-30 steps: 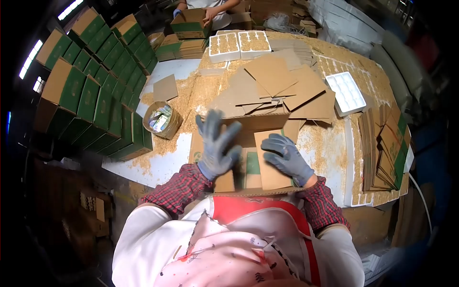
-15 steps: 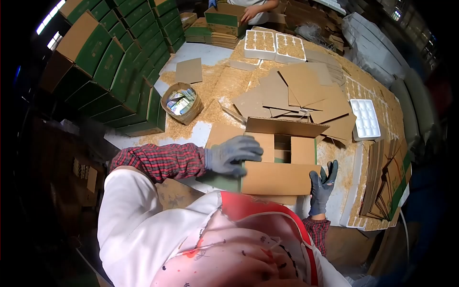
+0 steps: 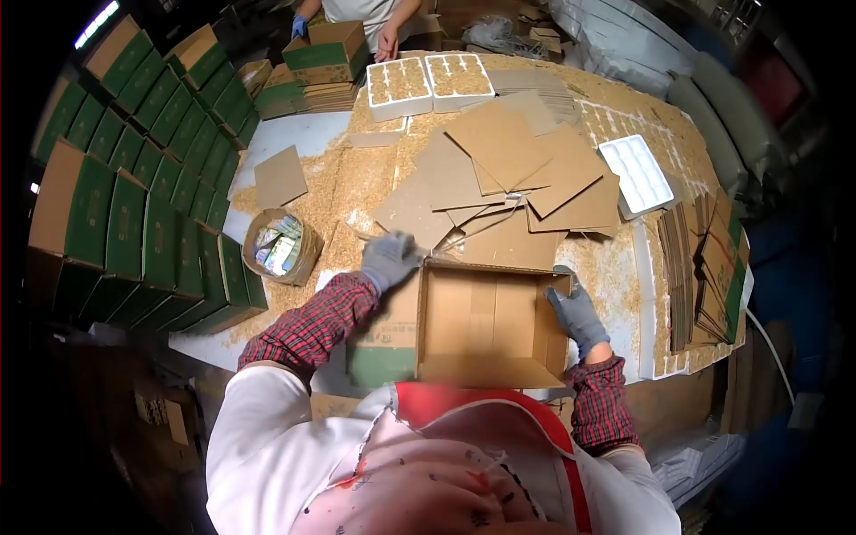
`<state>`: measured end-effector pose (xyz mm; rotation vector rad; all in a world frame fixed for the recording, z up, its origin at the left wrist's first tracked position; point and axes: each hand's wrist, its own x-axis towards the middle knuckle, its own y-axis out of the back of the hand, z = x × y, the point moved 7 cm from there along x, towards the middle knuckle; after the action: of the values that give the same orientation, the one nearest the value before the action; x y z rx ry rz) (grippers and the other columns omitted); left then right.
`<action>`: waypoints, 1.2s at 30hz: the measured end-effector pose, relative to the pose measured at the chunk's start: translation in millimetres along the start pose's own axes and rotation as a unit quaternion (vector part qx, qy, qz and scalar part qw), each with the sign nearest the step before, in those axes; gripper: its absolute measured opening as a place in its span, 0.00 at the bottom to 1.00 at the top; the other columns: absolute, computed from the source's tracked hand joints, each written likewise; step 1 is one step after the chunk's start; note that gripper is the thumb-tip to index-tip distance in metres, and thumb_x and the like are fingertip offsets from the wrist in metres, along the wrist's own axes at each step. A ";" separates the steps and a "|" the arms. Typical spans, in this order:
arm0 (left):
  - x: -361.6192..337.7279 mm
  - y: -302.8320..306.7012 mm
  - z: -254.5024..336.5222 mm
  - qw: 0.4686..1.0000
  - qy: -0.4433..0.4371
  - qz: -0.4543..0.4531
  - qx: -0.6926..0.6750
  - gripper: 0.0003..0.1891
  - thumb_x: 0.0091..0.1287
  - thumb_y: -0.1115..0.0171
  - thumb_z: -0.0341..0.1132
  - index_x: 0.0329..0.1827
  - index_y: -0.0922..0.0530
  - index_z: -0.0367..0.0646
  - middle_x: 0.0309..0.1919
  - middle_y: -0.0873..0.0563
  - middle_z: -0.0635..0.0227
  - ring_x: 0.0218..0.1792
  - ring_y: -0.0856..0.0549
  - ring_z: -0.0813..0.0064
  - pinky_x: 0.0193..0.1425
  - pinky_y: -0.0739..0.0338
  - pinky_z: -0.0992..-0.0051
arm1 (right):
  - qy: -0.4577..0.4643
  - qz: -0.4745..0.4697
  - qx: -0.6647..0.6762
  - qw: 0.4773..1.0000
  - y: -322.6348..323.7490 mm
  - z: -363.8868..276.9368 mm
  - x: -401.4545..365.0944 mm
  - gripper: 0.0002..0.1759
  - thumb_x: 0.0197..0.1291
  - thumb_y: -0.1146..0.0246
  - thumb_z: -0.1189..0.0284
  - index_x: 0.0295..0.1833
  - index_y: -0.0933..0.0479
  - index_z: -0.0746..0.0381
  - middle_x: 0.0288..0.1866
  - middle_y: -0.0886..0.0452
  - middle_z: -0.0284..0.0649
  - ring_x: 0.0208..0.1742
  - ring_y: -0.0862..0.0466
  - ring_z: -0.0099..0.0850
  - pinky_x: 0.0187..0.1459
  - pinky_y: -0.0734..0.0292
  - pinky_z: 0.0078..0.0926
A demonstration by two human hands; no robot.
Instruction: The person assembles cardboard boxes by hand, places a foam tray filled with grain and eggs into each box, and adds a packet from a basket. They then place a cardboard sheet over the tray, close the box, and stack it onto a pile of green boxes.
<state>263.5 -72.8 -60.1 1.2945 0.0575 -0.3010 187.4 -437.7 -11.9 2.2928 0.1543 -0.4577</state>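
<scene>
A cardboard box (image 3: pixel 481 312) stands before me with its top side open, showing bare brown walls and a taped seam along the bottom. My right hand (image 3: pixel 580 319), in a grey glove, grips its right wall, with fingers on the inner side. At the far left corner of the box is my left hand (image 3: pixel 390 260), also gloved; its fingertips are slightly smeared, and whether they hold the wall cannot be made out. A flat printed carton piece (image 3: pixel 382 364) with a green band lies left of the box.
Loose cardboard sheets (image 3: pixel 508 169) are piled beyond the box. A tub of small packets (image 3: pixel 283 247) stands left, near stacked green cartons (image 3: pixel 160 232). White trays (image 3: pixel 635 174), folded cartons (image 3: pixel 687 276) and sawdust lie around. Across the table a person handles another carton (image 3: pixel 325 55).
The box's flaps, folded inward before, no longer cover its inside, which now shows. My left hand has moved from over the box to its far left corner; my right hand has taken the right wall.
</scene>
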 end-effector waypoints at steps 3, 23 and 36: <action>82.5 -17.1 -90.3 0.952 0.189 0.230 -0.076 0.42 0.67 0.46 0.64 0.72 0.35 0.35 0.66 0.27 0.44 0.66 0.27 0.47 0.72 0.35 0.55 | 0.011 0.043 0.146 0.988 0.1 -4.1 2.5 0.27 0.64 0.33 0.63 0.65 0.30 0.61 0.53 0.18 0.52 0.53 0.19 0.37 0.55 0.24 0.31; 141.7 -63.6 -98.2 0.736 0.282 0.190 -0.586 0.40 0.52 0.20 0.54 0.55 0.24 0.26 0.38 0.15 0.58 0.38 0.18 0.66 0.44 0.23 0.72 | -0.010 0.009 0.325 0.946 -2.7 -14.3 11.0 0.22 0.67 0.36 0.72 0.64 0.29 0.67 0.53 0.19 0.39 0.53 0.21 0.26 0.55 0.25 0.23; -59.9 182.9 -139.6 0.826 0.057 0.074 -0.555 0.31 0.68 0.40 0.40 0.71 0.32 0.33 0.58 0.18 0.58 0.57 0.17 0.68 0.62 0.23 0.70 | 0.307 0.058 -0.187 0.931 -24.3 -3.8 27.8 0.23 0.72 0.50 0.73 0.71 0.36 0.66 0.63 0.25 0.54 0.60 0.21 0.44 0.62 0.27 0.33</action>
<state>269.6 115.3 85.3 0.1394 0.2003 -0.0157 208.2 -419.0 -36.3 1.9768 0.3769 0.3436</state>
